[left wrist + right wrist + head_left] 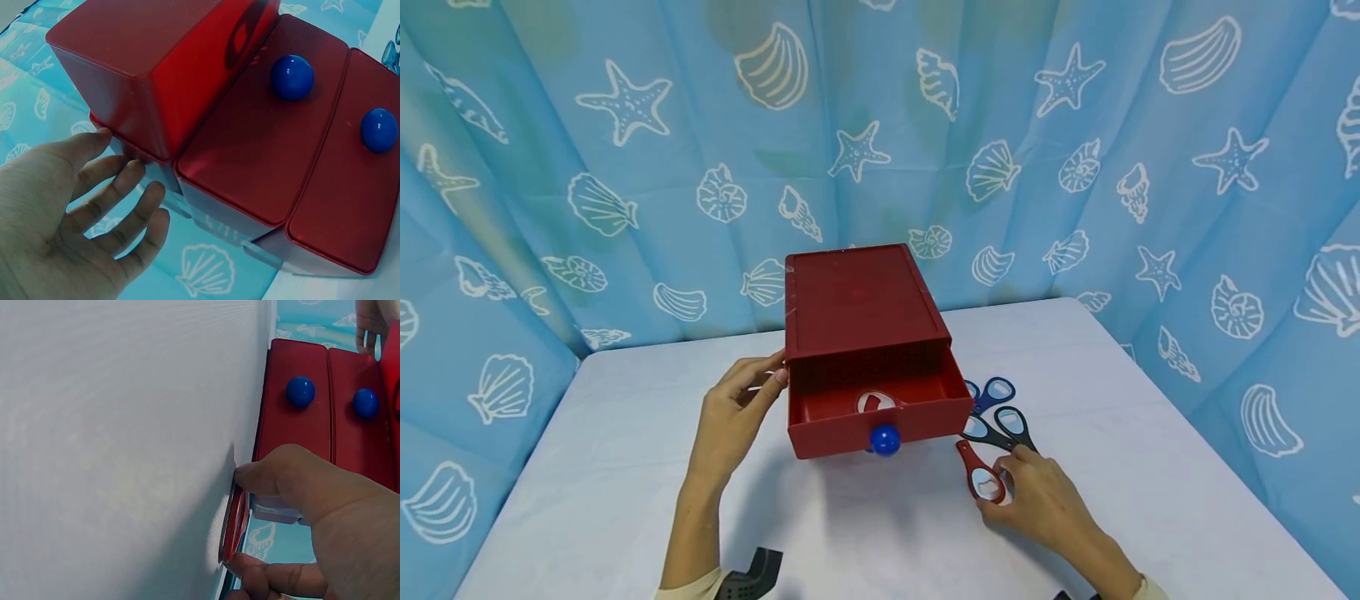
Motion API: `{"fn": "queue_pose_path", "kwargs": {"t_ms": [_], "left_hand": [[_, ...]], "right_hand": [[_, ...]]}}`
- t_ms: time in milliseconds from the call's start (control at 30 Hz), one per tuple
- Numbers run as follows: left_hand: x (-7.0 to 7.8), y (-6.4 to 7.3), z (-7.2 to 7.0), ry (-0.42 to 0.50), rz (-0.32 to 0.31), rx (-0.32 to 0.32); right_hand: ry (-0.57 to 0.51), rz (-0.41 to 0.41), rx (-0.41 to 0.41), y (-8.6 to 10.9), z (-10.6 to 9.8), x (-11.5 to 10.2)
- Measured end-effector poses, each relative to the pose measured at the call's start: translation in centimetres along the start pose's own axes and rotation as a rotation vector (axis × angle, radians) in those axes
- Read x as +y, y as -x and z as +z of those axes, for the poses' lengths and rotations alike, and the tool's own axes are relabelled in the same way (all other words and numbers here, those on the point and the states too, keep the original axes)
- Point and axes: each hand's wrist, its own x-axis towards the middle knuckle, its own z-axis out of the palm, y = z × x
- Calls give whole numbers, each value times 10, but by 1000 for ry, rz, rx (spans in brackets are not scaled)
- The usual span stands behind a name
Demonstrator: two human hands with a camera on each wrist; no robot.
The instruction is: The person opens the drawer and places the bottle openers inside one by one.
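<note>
A red drawer cabinet [865, 304] stands on the table with its top drawer [842, 437] pulled out. My left hand [737, 412] rests with loose fingers against the cabinet's left side. In the left wrist view, those fingers spread beside the open drawer [119, 37]. On the table to the right, my right hand [1037, 500] pinches the red-handled scissors [981, 479] between thumb and fingers. The right wrist view shows the red scissors [235, 519] edge-on; my hand covers part of them. Black scissors [1015, 421] and blue scissors [998, 390] lie just behind.
Inside the open drawer is a white oval patch with a red shape [874, 402], too small to identify. Two lower drawers [250, 137] with blue knobs [292, 77] are closed. A blue shell-patterned curtain [857, 150] hangs behind the white table [625, 417].
</note>
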Motion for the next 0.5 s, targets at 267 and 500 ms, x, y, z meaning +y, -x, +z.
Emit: {"fn": "queue_pose_path", "kwargs": {"t_ms": [267, 500], "left_hand": [[0, 0, 0, -2, -5, -4], [0, 0, 0, 3, -3, -2]], "right_hand": [[-49, 17, 10, 4, -1, 4], [-82, 0, 50, 6, -10, 5]]}}
